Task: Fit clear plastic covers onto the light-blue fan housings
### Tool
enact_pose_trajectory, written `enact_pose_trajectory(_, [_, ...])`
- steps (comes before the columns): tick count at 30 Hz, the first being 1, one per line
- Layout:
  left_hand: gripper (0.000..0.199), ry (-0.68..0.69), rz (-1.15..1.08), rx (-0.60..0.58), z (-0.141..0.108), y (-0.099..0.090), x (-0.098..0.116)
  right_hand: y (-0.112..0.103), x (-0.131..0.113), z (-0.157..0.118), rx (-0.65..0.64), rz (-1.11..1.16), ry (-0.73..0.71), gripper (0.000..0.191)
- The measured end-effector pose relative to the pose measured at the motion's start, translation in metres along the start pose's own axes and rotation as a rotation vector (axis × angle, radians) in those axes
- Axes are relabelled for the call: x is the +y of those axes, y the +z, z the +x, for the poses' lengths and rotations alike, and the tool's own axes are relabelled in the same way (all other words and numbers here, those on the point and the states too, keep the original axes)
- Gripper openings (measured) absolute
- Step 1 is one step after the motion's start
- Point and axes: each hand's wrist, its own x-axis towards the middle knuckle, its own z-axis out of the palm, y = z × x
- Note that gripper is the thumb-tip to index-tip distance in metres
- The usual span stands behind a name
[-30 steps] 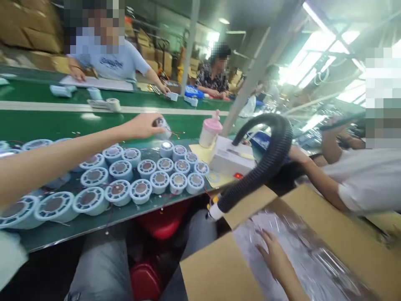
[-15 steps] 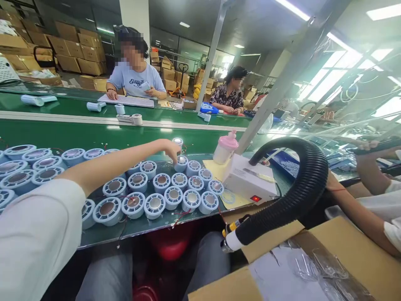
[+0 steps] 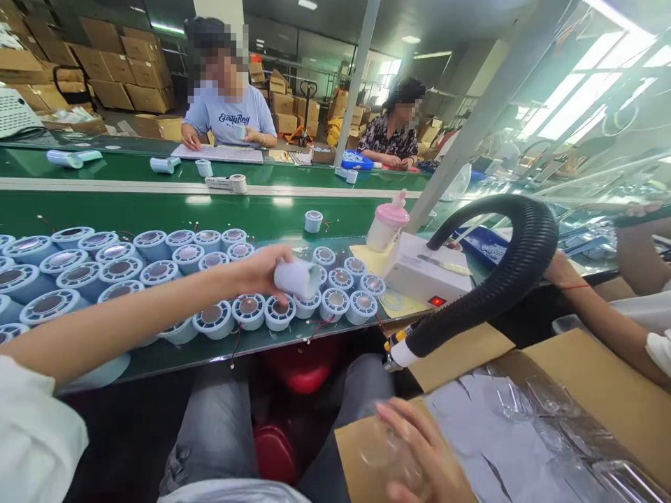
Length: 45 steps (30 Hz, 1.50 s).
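My left hand (image 3: 270,271) is closed around a light-blue cylindrical housing (image 3: 294,278). The housing lies tipped on its side above the bench, its end facing right. Below it stand rows of similar light-blue round units (image 3: 249,307), with slotted rims, metal discs and thin red wires. At the bottom, my right hand (image 3: 427,447) curls around a clear plastic piece (image 3: 385,450), blurred at its edges. Beside that hand, a cardboard box (image 3: 361,454) holds clear plastic shells (image 3: 550,398) and white sheets.
A white device (image 3: 430,269) with a lit red switch and a black corrugated hose (image 3: 545,230) stands right, near a pink-lidded bottle (image 3: 388,223). One unit (image 3: 313,221) sits on the green belt (image 3: 251,209). Two people work opposite; another person's arm (image 3: 592,293) is at right.
My left hand has lifted a housing from the rows and brought it nearer, tipping it sideways. My right hand has come into view with a clear plastic piece. The camera view has shifted.
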Motion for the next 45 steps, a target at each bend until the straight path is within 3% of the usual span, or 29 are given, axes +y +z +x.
enact_pose_trajectory(2, [0.035, -0.105, -0.311, -0.216, -0.029, 0.028, -0.018, 0.023, -0.013, 0.017, -0.068, -0.177, -0.114, 0.052])
enact_pose_trajectory(5, [0.033, -0.125, -0.498, -0.297, -0.056, 0.061, -0.039, 0.046, -0.029, 0.039, -0.087, -0.316, -0.245, 0.055])
enact_pose_trajectory(7, [0.036, -0.081, -0.481, -0.313, -0.064, 0.071, -0.047, 0.054, -0.036, 0.050, -0.043, -0.364, -0.273, 0.056])
enact_pose_trajectory(10, [0.037, -0.023, -0.342, -0.427, -0.070, 0.078, -0.056, 0.059, -0.041, 0.058, 0.021, -0.522, -0.268, 0.054])
enact_pose_trajectory(13, [0.029, 0.162, -0.041, -0.421, -0.077, 0.088, -0.062, 0.060, -0.040, 0.060, -0.045, -0.638, -0.192, 0.043])
enact_pose_trajectory(16, [0.021, 0.384, 0.194, -0.216, -0.083, 0.101, -0.068, 0.059, -0.036, 0.057, -0.174, -0.484, -0.082, 0.022])
enact_pose_trajectory(18, [0.017, 0.427, 0.177, -0.122, -0.085, 0.108, -0.073, 0.056, -0.037, 0.054, -0.229, -0.270, 0.008, 0.013])
enact_pose_trajectory(21, [0.040, 0.439, 0.045, -0.057, -0.082, 0.116, -0.084, 0.051, -0.040, 0.049, -0.201, -0.011, 0.138, 0.011])
enact_pose_trajectory(23, [0.059, 0.467, 0.006, -0.036, -0.078, 0.120, -0.093, 0.050, -0.041, 0.047, -0.127, 0.081, 0.202, 0.019])
enact_pose_trajectory(25, [0.065, 0.524, 0.021, -0.051, -0.074, 0.124, -0.102, 0.049, -0.040, 0.046, -0.048, 0.157, 0.262, 0.024])
enact_pose_trajectory(28, [0.066, 0.593, 0.018, -0.181, -0.072, 0.127, -0.110, 0.050, -0.036, 0.047, 0.037, 0.286, 0.366, 0.029])
enact_pose_trajectory(31, [0.068, 0.540, -0.127, -0.308, -0.074, 0.130, -0.111, 0.049, -0.031, 0.049, 0.088, 0.392, 0.443, 0.030])
enact_pose_trajectory(34, [0.066, 0.411, -0.295, -0.351, -0.077, 0.132, -0.108, 0.046, -0.027, 0.047, 0.088, 0.498, 0.459, 0.030])
enact_pose_trajectory(37, [0.066, 0.259, -0.470, -0.391, -0.079, 0.133, -0.105, 0.042, -0.025, 0.042, -0.036, 0.378, 0.307, 0.015])
enact_pose_trajectory(40, [0.066, 0.171, -0.585, -0.422, -0.081, 0.132, -0.103, 0.036, -0.025, 0.034, -0.137, 0.080, 0.097, 0.042])
enact_pose_trajectory(42, [0.068, 0.175, -0.573, -0.458, -0.083, 0.130, -0.102, 0.033, -0.026, 0.031, -0.154, 0.002, 0.041, 0.040])
enact_pose_trajectory(45, [0.074, 0.255, -0.492, -0.469, -0.085, 0.126, -0.101, 0.030, -0.026, 0.028, -0.158, 0.058, 0.071, 0.041])
